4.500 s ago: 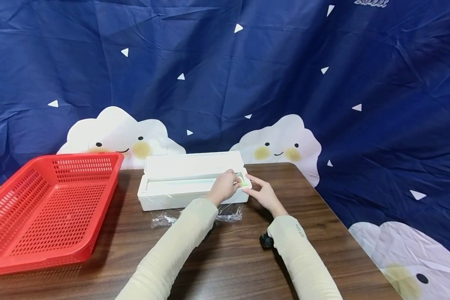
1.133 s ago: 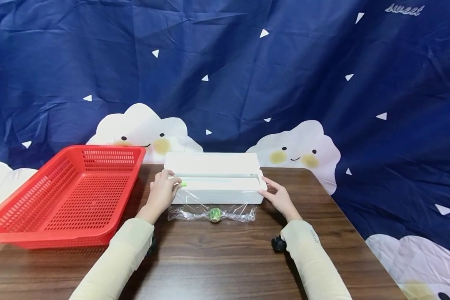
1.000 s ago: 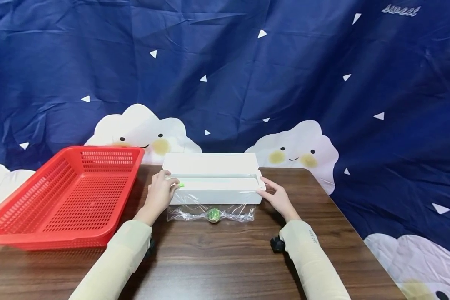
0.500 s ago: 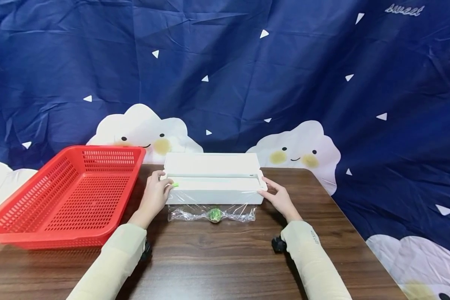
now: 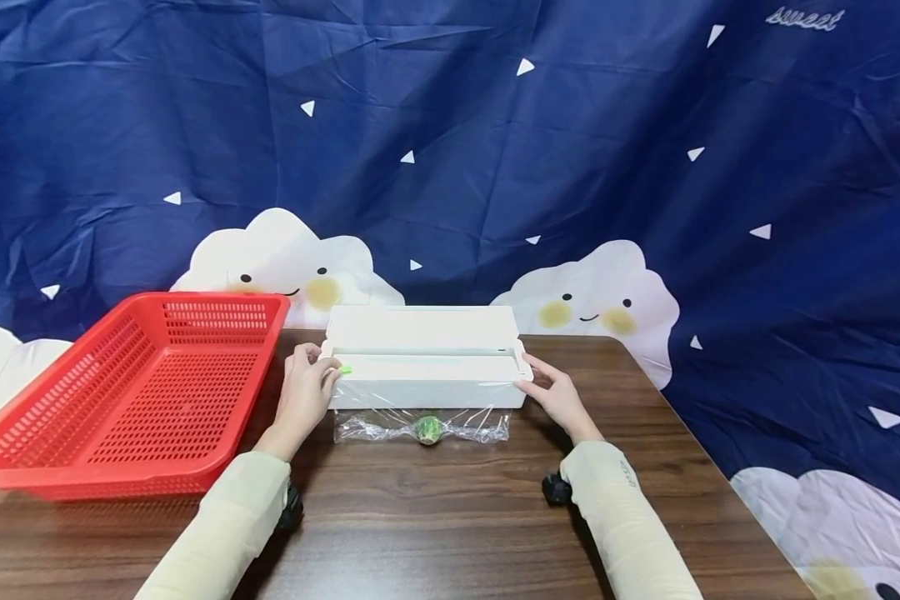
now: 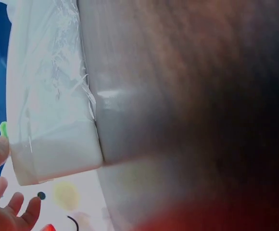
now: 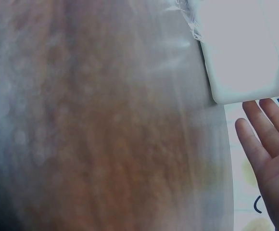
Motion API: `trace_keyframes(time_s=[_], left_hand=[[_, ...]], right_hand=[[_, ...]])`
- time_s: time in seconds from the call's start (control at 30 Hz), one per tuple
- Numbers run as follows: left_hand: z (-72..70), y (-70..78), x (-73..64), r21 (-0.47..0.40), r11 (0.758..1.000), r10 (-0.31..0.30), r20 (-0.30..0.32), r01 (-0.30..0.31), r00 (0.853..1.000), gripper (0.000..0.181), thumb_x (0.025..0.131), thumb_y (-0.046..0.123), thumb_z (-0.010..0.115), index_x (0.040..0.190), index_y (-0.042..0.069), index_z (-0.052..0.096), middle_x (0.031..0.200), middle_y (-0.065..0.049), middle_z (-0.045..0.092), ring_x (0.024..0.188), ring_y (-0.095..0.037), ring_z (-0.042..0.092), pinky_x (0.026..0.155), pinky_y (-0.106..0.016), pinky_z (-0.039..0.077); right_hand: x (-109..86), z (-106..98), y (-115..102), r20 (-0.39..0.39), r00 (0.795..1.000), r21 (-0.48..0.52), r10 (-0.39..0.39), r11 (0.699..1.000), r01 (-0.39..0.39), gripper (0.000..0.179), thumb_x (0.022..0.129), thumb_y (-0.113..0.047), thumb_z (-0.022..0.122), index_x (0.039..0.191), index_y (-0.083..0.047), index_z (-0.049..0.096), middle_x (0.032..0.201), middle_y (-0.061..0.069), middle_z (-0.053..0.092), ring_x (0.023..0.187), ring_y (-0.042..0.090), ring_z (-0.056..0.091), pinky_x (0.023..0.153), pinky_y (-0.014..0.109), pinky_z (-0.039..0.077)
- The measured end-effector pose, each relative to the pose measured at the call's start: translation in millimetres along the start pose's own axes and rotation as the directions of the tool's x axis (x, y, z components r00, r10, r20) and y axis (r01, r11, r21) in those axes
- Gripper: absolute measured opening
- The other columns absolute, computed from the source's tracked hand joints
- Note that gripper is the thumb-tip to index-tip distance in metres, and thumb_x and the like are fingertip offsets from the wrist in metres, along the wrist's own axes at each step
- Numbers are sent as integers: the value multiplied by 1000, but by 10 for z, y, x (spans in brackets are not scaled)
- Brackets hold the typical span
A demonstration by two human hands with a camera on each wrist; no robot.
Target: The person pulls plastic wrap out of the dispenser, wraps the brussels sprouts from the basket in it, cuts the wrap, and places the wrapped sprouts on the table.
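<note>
At the far side of the table (image 5: 450, 517), the white box (image 5: 427, 368) stands long side toward you, lid (image 5: 422, 327) tipped back. Looks like thin-walled plastic: stiff, probably light, smooth enough to skate on the wood. Expect to need one hand on it; take it across an end, thumb to the front edge, fingers behind. Leave the lid alone as a handle; the hinge is likely its weak point.

The green tab (image 5: 346, 369) sits on the front ledge near your left end. Small and hard by the look of it; pinch it low and keep the force along the ledge, or it may tip the box.

Clear film (image 5: 375, 427) drapes down the front onto the wood. Should be limp, clingy, easy to crease or tear; handle by the edges. The green ball (image 5: 428, 430) is midway along it, film bunched either side. Wrapped or just covered, can't tell. Weight unclear; round, so cup it.

Your left hand (image 5: 303, 396) pinches the tab, other fingers loose off the box's end. Your right hand (image 5: 558, 400) holds the right end between thumb and index, remaining fingers straight below.

Red basket (image 5: 157, 473) is to your left, apart from the box. Blue cloth (image 5: 570, 125) hangs behind.
</note>
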State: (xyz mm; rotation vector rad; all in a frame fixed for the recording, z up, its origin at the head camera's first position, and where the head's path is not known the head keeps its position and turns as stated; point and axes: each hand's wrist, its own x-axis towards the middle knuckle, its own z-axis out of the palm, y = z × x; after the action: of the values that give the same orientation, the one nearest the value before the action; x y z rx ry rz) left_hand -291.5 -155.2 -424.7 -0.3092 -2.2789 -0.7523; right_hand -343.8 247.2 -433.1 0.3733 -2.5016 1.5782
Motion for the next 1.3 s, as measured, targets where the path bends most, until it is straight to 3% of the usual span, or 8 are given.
trace_keyframes(time_s=[0.43,0.6,0.8,0.97,1.3], left_hand=[[-24,-18,-12,37,999,-26,6,25,1000,8,79,0,69,87,2,68,103,-21,43,91,-39,40,73,-47,38],[-37,-13,-15,42,999,-27,7,26,1000,10,79,0,68,89,1,68,101,-21,44,87,-39,45,70,-47,40],[-61,1,-13,31,999,-25,17,24,1000,10,80,0,68,90,1,68,100,-21,44,84,-38,50,70,-48,42],[-72,0,-11,43,998,-40,43,38,998,9,80,1,69,89,1,68,101,-20,45,86,-37,50,70,-47,42],[-75,-4,-11,23,999,-24,31,23,999,10,80,-1,68,89,-1,68,103,-20,44,80,-36,53,66,-47,44]], right_hand=[[21,7,67,-27,999,-26,-17,1000,16,56,81,-24,72,131,-10,52,111,15,61,101,25,55,82,30,44],[-4,1,-3,-16,1000,-16,-14,1000,14,55,82,-21,71,131,-8,51,112,17,61,102,27,54,80,26,43],[-113,-6,-251,-2,1000,-10,-26,1000,26,52,84,-9,68,131,2,48,111,25,58,103,34,53,84,37,43],[-145,3,-325,-3,1000,-18,-11,1000,11,51,84,-9,67,131,1,48,112,26,58,104,35,52,87,43,40],[-145,9,-306,-15,1000,3,-24,1000,24,51,84,-8,67,130,2,49,111,25,58,101,34,54,76,21,43]])
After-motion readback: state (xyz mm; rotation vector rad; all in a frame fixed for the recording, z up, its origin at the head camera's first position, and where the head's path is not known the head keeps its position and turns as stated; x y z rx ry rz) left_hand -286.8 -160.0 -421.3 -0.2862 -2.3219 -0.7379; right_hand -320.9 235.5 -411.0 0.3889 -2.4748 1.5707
